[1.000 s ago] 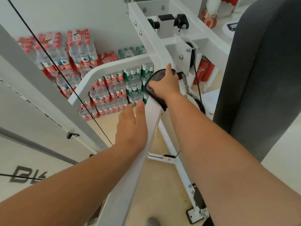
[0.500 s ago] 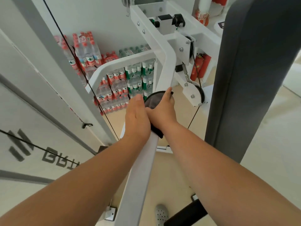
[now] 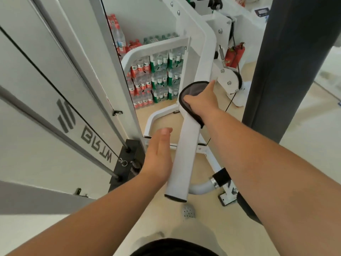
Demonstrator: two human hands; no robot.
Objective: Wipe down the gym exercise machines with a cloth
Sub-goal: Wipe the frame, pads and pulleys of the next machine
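Note:
A white square arm [image 3: 184, 159] of the gym machine slopes down toward me and ends in a black cap. My right hand [image 3: 203, 101] presses a grey cloth with a dark edge [image 3: 191, 89] around this arm, thumb on the left and a finger stretched up the right side. To the left of the arm, my left hand [image 3: 159, 156] hovers with straight fingers, beside the arm and holding nothing.
A dark padded backrest [image 3: 287, 67] rises at the right. The white shroud of the weight stack [image 3: 46, 108] with guide rods and a black cable fills the left. Packs of bottled water [image 3: 158, 80] and red fire extinguishers [image 3: 235, 55] stand behind the frame.
My right hand has slid the cloth down the arm toward me. My left hand has let go of the arm and dropped lower to its left. The camera tilted downward.

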